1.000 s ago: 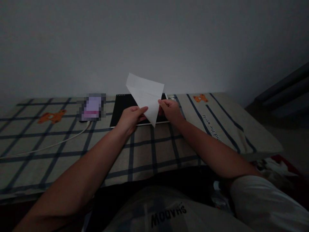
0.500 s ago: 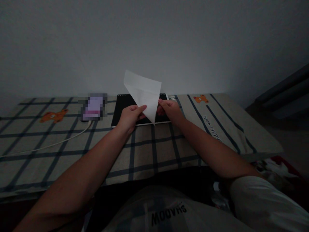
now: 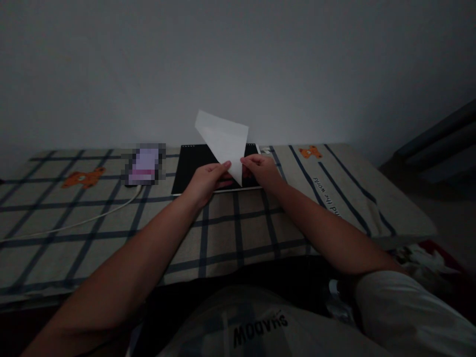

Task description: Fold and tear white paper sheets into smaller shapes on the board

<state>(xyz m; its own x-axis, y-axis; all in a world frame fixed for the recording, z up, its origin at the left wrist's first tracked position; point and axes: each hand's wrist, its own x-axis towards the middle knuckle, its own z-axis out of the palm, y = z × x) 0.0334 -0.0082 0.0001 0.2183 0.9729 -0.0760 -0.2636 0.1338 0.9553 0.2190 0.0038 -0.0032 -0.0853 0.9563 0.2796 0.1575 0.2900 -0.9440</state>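
Observation:
A folded white sheet of paper [image 3: 225,141] stands up in the air as a triangle, point down, above a black pad [image 3: 193,161] that lies on the checked cloth. My left hand [image 3: 204,181] pinches the paper's lower left edge. My right hand [image 3: 261,170] pinches its lower right edge, close to the tip. Both hands hover just over the pad's near edge.
The surface is covered by a beige cloth [image 3: 238,228] with dark blue checks and orange bear prints. A phone [image 3: 144,165] lies left of the pad with a white cable [image 3: 85,220] running off to the left. A plain wall rises behind. Dim light.
The paper has narrowed and its lower tip has shifted slightly right. My two hands have come closer together at the paper's bottom.

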